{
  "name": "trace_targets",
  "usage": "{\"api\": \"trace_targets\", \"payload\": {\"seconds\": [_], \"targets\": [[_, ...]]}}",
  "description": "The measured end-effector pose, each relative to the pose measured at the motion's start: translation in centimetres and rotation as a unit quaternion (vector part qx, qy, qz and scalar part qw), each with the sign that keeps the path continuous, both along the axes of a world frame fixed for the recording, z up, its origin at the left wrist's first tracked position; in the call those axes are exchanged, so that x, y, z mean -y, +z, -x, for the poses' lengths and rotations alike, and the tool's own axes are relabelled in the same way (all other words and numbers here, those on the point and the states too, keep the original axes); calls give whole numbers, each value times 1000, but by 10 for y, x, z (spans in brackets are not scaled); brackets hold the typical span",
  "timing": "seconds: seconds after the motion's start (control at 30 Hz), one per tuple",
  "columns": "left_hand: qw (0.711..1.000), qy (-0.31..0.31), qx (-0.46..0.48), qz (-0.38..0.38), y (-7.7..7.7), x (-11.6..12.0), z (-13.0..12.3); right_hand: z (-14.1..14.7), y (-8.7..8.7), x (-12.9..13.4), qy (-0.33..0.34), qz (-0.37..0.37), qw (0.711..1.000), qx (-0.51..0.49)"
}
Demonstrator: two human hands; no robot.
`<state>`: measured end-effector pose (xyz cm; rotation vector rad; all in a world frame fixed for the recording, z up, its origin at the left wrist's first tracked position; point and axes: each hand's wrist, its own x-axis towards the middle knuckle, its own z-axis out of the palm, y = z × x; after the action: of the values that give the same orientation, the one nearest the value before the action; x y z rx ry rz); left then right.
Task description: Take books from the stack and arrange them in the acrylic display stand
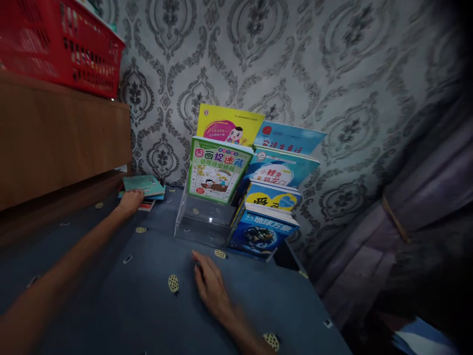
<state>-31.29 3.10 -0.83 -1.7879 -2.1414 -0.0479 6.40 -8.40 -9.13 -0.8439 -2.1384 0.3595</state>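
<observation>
My left hand (132, 199) reaches to a small pile at the back left, its fingers bent over the front edge of a pale green book (145, 184). The thumb is hidden. Other thin books lie beneath it. My right hand (212, 286) is held low over the dark blue tablecloth, empty, its thumb and fingers apart. Just beyond it stands a clear acrylic book rack (203, 224) with stepped tiers. In the rack are a green picture book (218, 172), a yellow book (231, 123), and several blue books, including one with a globe (260, 235) at the front.
A wooden cabinet (62, 138) borders the left side, with a red plastic basket (92, 59) on top. Patterned wallpaper (258, 59) rises behind the rack. A purple-grey curtain (369, 251) hangs at the right. The blue tablecloth (148, 305) has yellow pineapple prints.
</observation>
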Motion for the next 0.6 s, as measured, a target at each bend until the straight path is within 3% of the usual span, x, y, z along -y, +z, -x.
{"api": "trace_targets", "payload": {"seconds": [0.2,0.4,0.6], "targets": [[999,-25,-32,11,-2,40,-8,-2,4,2,10,1,1000,-3],[996,-64,-48,32,-17,93,-21,-1,9,2,31,2,1000,0],[996,-46,-72,11,-29,106,-32,1,11,2,41,18,999,6]]}}
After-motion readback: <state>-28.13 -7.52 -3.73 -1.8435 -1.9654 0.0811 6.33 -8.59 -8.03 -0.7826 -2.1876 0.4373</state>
